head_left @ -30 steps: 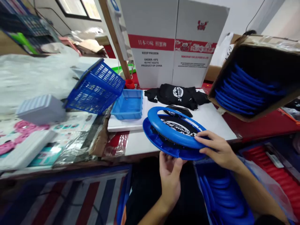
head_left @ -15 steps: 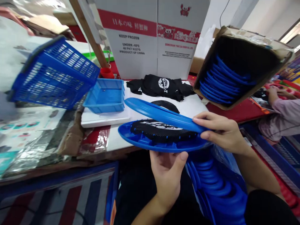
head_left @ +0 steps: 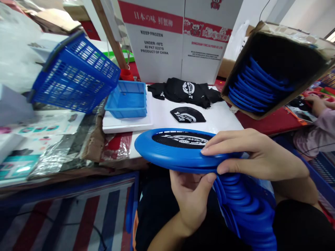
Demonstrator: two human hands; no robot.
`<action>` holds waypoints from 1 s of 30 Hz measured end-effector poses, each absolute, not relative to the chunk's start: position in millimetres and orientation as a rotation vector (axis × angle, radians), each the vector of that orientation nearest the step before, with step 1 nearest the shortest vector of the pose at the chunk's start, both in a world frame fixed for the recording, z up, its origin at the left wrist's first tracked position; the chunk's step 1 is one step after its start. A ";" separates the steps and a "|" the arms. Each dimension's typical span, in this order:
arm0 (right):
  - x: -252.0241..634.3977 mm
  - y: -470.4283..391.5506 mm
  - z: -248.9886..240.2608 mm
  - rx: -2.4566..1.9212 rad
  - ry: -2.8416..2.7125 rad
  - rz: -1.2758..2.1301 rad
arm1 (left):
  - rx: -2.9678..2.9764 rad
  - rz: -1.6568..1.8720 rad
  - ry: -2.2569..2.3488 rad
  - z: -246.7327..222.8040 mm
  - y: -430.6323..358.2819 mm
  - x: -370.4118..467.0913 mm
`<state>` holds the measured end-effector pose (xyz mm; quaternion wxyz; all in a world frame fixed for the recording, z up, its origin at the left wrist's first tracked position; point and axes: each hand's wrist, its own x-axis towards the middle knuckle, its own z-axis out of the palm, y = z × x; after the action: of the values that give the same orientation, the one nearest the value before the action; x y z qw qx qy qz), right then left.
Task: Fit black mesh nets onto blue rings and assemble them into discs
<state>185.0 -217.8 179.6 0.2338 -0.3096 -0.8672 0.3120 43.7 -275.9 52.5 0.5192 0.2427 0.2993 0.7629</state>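
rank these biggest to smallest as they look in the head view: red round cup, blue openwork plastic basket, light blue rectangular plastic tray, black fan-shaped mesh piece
1. Blue openwork plastic basket
2. Light blue rectangular plastic tray
3. Black fan-shaped mesh piece
4. Red round cup

Glossy, smooth blue plastic on the ring [head_left: 167,155]; matt black mesh [head_left: 180,139] inside, apparently cloth.
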 end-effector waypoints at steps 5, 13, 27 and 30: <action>182.9 -228.1 173.8 -0.911 -2.328 0.801 | 0.600 1.787 0.722 50.1 -279.0 41.8; 181.8 -239.7 160.8 -0.967 -2.248 0.770 | 0.624 1.764 0.714 40.2 -283.4 38.6; 185.0 -240.2 153.4 -0.976 -2.141 0.950 | 0.643 1.665 0.652 50.0 -281.3 33.9; 183.8 -239.5 155.9 -0.989 -2.137 0.989 | 0.626 1.650 0.653 50.2 -282.5 34.1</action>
<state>183.8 -239.5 155.9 0.2898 -0.3707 -0.8008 0.3705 34.1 -282.5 50.2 0.5892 0.2689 0.2806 0.7084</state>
